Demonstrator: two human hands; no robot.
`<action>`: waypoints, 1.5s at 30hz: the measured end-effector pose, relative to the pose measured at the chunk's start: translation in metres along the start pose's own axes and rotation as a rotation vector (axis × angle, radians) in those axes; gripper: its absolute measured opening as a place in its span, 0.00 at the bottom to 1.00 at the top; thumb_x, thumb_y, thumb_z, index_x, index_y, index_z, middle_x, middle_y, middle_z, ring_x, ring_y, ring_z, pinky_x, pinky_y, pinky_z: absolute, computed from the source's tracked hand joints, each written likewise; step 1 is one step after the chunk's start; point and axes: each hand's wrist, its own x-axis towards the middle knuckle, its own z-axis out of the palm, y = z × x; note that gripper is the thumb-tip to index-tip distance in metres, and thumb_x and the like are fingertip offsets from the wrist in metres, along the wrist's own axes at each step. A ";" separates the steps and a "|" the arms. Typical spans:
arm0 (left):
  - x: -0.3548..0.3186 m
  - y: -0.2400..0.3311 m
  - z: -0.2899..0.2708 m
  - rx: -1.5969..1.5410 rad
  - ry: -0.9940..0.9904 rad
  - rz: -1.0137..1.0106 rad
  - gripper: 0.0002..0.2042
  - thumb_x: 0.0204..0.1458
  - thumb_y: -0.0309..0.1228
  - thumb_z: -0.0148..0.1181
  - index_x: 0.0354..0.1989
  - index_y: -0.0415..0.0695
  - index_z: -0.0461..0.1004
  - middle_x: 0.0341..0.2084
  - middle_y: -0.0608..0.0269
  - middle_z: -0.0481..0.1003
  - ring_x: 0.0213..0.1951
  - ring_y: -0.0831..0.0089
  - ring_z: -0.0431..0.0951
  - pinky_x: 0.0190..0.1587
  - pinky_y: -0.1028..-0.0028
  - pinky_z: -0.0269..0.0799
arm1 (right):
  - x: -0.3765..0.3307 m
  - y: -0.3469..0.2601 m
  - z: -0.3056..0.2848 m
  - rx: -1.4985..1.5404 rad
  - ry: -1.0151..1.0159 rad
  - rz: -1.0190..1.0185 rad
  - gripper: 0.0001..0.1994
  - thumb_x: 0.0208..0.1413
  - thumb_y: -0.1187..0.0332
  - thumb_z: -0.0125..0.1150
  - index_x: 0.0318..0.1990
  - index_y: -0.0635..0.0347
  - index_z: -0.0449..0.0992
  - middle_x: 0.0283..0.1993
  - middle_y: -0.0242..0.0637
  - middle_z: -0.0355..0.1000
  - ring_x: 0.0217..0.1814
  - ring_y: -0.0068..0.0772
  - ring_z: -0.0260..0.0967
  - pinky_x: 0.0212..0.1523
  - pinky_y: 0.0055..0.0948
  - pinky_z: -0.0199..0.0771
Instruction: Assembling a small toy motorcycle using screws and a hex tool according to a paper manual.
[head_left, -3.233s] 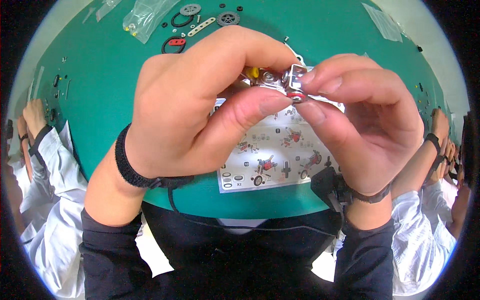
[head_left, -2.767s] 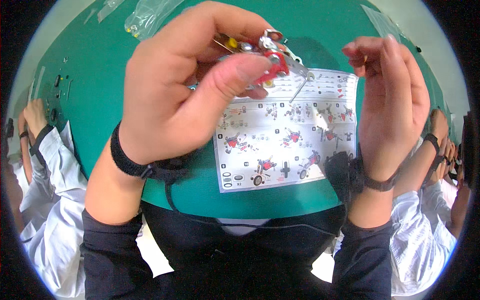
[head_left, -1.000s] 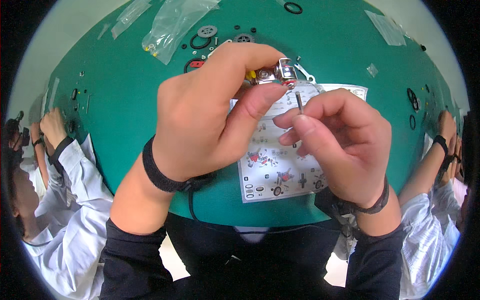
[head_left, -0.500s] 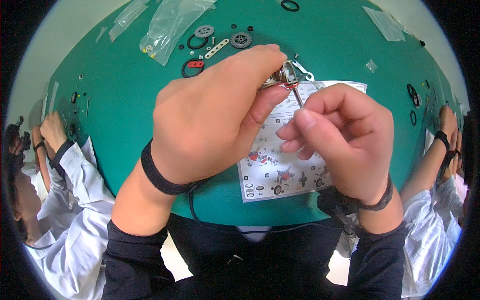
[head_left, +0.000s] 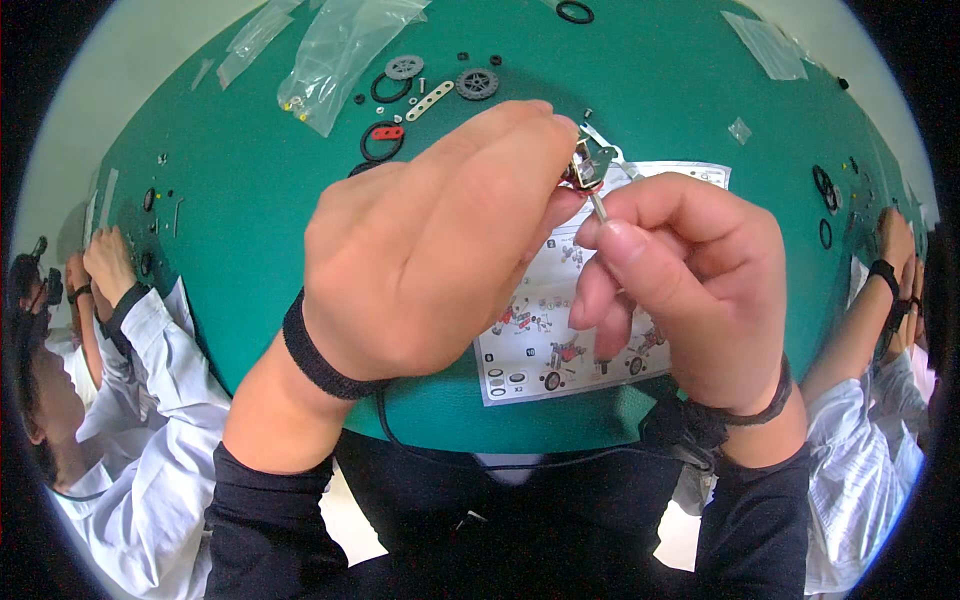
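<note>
My left hand is closed around a small metal model assembly with silver and red parts, hiding most of it. My right hand pinches a thin metal rod, seemingly a hex key, between thumb and forefinger. Its upper end meets the underside of the assembly; the rest is hidden by the fingers. Just beyond the hands lies a small silver wrench, partly covered by the assembly. Under both hands is a printed instruction sheet with step drawings.
On the green table, beyond my left hand, are grey wheels, black rings, a cream perforated strip, a red strip and small screws. Plastic bags lie farther off. Other people's arms rest at both sides.
The assembly has tilted and moved slightly right in my left hand. My right fingertips have shifted up the rod, and the lower fingers of that hand now hang lower.
</note>
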 end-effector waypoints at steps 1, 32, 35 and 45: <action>0.000 0.000 0.000 -0.001 0.003 0.004 0.13 0.51 0.27 0.65 0.46 0.44 0.78 0.40 0.58 0.81 0.35 0.66 0.83 0.37 0.75 0.77 | 0.000 0.000 0.000 0.004 -0.009 0.015 0.08 0.61 0.72 0.54 0.38 0.70 0.73 0.23 0.41 0.74 0.19 0.23 0.70 0.18 0.18 0.70; -0.004 -0.005 0.004 -0.154 0.025 0.081 0.16 0.53 0.20 0.60 0.50 0.35 0.70 0.44 0.39 0.77 0.45 0.55 0.81 0.47 0.67 0.76 | 0.002 0.000 -0.001 -0.032 0.008 -0.036 0.05 0.61 0.72 0.54 0.36 0.67 0.71 0.29 0.42 0.78 0.14 0.13 0.60 0.16 0.12 0.60; -0.004 -0.007 0.006 -0.173 0.015 0.101 0.17 0.52 0.19 0.61 0.51 0.36 0.69 0.44 0.38 0.77 0.45 0.54 0.81 0.46 0.66 0.76 | 0.001 0.001 -0.003 -0.061 0.006 -0.046 0.06 0.62 0.72 0.52 0.37 0.67 0.72 0.29 0.40 0.77 0.14 0.13 0.59 0.15 0.12 0.59; 0.001 0.004 -0.002 -0.037 -0.030 0.014 0.14 0.48 0.21 0.65 0.45 0.38 0.76 0.42 0.51 0.80 0.42 0.61 0.83 0.45 0.73 0.76 | 0.002 -0.004 0.000 -0.007 0.061 -0.014 0.05 0.61 0.74 0.54 0.38 0.68 0.73 0.28 0.39 0.76 0.16 0.15 0.64 0.16 0.12 0.60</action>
